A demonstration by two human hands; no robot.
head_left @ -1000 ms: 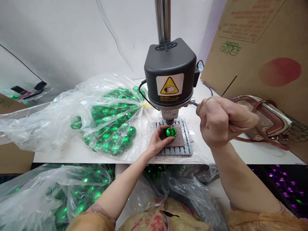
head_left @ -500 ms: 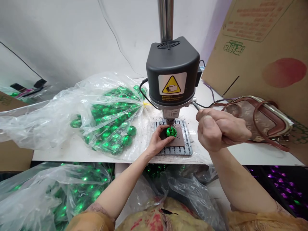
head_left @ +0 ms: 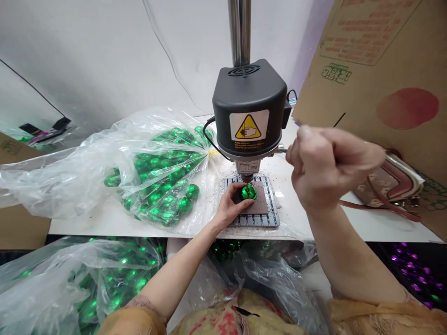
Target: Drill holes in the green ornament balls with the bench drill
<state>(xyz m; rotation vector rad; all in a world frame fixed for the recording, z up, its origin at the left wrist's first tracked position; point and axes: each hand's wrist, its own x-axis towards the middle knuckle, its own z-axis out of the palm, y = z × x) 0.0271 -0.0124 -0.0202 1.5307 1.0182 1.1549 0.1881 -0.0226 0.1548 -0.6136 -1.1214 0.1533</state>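
Observation:
A small bench drill [head_left: 249, 115] with a black motor housing stands on a white table [head_left: 366, 225]. My left hand [head_left: 232, 205] pinches a shiny green ball [head_left: 248, 192] on a brown pad on the drill's slotted base plate [head_left: 272, 211], right under the bit. My right hand [head_left: 324, 165] is a fist closed around the drill's feed lever [head_left: 281, 150], raised at the level of the housing's lower edge.
A clear plastic bag of green balls [head_left: 153, 179] lies left of the drill. More bagged green balls [head_left: 87, 284] sit below the table edge. A brown handbag [head_left: 394, 181] and a large cardboard box [head_left: 380, 70] stand on the right. Purple balls [head_left: 415, 274] show at lower right.
My right hand dipped with the lever half a second ago and has now swung back up. The left hand keeps the green ball in place under the bit.

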